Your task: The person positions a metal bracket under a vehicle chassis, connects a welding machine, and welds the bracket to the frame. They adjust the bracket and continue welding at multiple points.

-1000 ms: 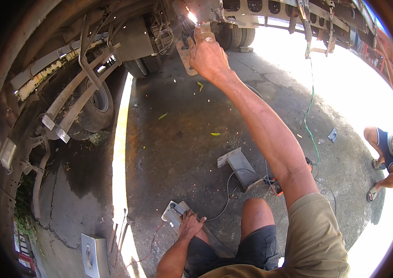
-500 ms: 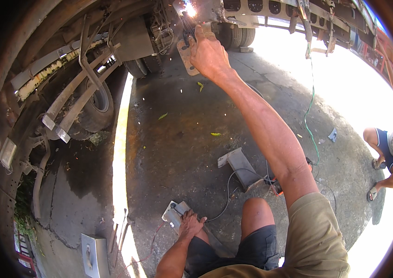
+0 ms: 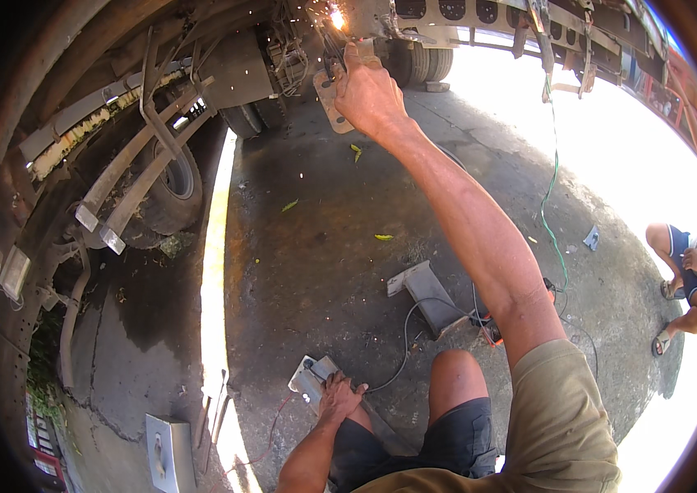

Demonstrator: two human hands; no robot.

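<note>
My right hand (image 3: 369, 97) is raised far forward, closed around a dark welding electrode holder (image 3: 333, 51). Just beyond it a bright arc (image 3: 337, 18) glows against the vehicle's rusty underside, throwing sparks. Below and left of that hand hangs a flat metal plate with holes (image 3: 328, 103); whether the fingers touch it I cannot tell. Low in the view, beside my left knee, my left hand (image 3: 342, 398) lies over a grey metal bracket (image 3: 303, 378), thumb apart from the fingers. A dark fitting sits on that bracket, and a cable runs off near it.
A metal channel piece (image 3: 429, 300) lies on the concrete, with cables across it. A silver box (image 3: 169, 452) and rods (image 3: 215, 407) are at lower left. Wheels (image 3: 172, 185) and leaf springs (image 3: 139, 193) flank the left. A green cord (image 3: 554, 177) hangs at right, near a crouching person (image 3: 690, 271).
Both my hands stay nearly in place. The arc looks smaller and more orange, with sparks scattered differently. The person at right has brought a hand down to the knees.
</note>
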